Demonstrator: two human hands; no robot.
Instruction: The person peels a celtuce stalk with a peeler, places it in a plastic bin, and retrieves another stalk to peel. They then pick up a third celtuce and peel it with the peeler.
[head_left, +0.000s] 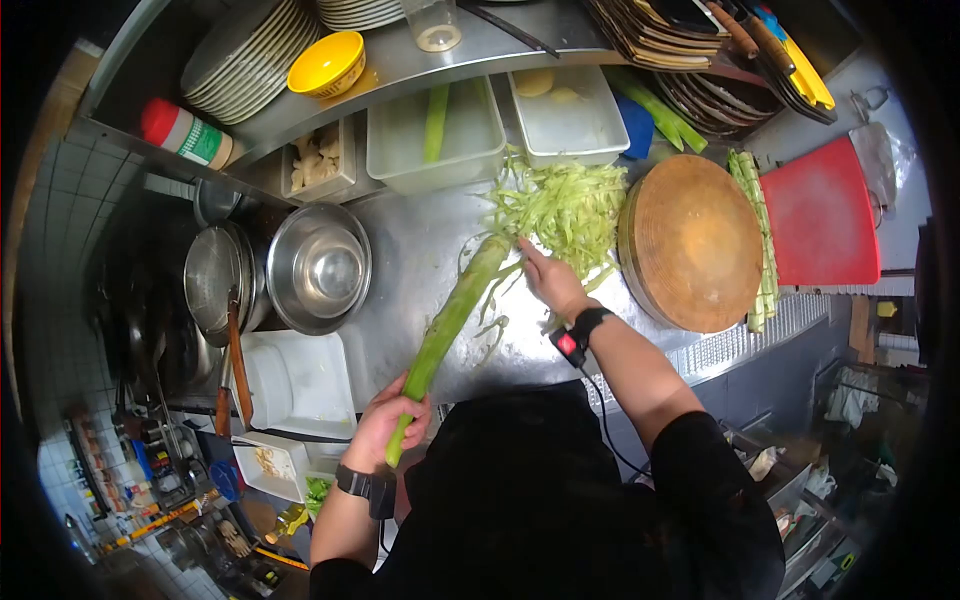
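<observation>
A long green celtuce stem (pixel 455 310) slants across the steel counter, its pale thick end away from me. My left hand (pixel 388 420) is wrapped around its narrow near end. My right hand (pixel 550 278) is closed close beside the far end, with a strip of green peel hanging nearby. What its fingers hold is too small to make out. A heap of light green peelings (pixel 570 210) lies just beyond my right hand, and a few loose shreds are scattered by the stem.
A round wooden chopping block (pixel 692 243) stands right of the peelings, with peeled stems (pixel 756 240) behind it and a red board (pixel 822 218) farther right. Steel bowls (pixel 320 268) sit at left. Plastic tubs (pixel 437 140) line the back under a shelf of plates (pixel 250 60).
</observation>
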